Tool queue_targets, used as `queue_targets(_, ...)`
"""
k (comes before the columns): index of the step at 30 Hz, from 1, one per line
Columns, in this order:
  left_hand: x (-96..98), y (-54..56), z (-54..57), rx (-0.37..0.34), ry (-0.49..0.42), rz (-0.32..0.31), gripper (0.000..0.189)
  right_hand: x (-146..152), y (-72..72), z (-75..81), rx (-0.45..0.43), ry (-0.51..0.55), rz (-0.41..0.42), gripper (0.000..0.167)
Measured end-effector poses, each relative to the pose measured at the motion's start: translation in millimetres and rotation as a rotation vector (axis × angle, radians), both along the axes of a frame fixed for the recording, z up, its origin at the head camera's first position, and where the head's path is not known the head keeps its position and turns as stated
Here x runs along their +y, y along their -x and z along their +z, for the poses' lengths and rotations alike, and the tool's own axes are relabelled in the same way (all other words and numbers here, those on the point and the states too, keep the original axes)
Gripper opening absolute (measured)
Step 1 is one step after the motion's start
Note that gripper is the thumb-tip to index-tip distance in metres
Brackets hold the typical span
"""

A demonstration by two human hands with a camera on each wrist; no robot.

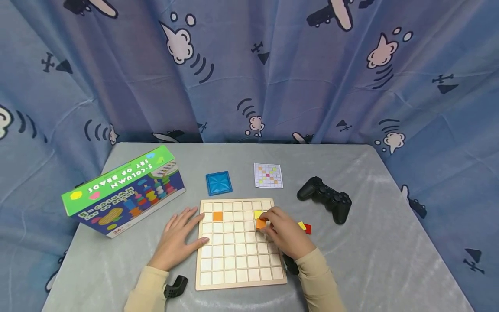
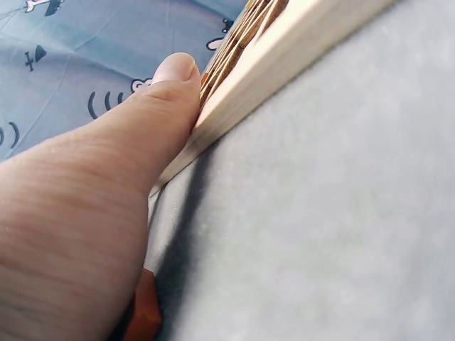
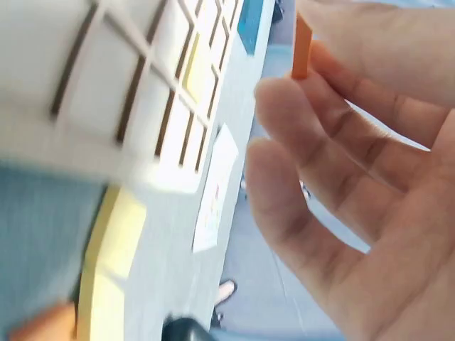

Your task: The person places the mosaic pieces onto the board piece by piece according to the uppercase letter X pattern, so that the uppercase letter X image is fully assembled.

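A wooden grid board [image 1: 235, 250] lies on the table, with one orange tile [image 1: 218, 216] in its upper left and a yellow tile [image 1: 258, 214] near its upper right. Between thumb and fingers, my right hand [image 1: 287, 234] pinches an orange square tile [image 3: 302, 48] over the right part of the board. My left hand [image 1: 176, 240] lies spread at the board's left edge; its thumb [image 2: 167, 106] touches the wooden rim in the left wrist view. Loose yellow tiles [image 3: 117, 231] and a red tile [image 1: 308, 229] lie right of the board, partly hidden by my right hand.
Behind the board are a blue square tray [image 1: 219, 183] and a card printed with a coloured grid [image 1: 268, 176]. A black game controller [image 1: 324, 199] sits to the right, a green and blue box [image 1: 128, 190] to the left. A patterned curtain [image 1: 234, 73] hangs behind the table.
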State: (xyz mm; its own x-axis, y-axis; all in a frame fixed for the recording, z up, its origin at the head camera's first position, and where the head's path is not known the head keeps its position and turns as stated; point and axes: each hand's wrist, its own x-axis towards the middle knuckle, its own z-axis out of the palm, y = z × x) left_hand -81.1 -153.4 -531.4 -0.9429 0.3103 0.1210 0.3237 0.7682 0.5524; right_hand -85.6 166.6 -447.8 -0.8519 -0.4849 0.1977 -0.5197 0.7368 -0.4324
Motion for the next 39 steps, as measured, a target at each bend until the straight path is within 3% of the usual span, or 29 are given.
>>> queue_targets(18,2.6,0.3,-1.5,0.000,0.004,-0.001,0.074,-51,12.5,-14.8,-0.083,-0.112,0.100,0.023)
queue_targets(39,0.3,-0.6,-0.9,0.024,0.004,-0.003,0.073,-77,20.5,-22.1,-0.071,-0.238,0.070,0.023)
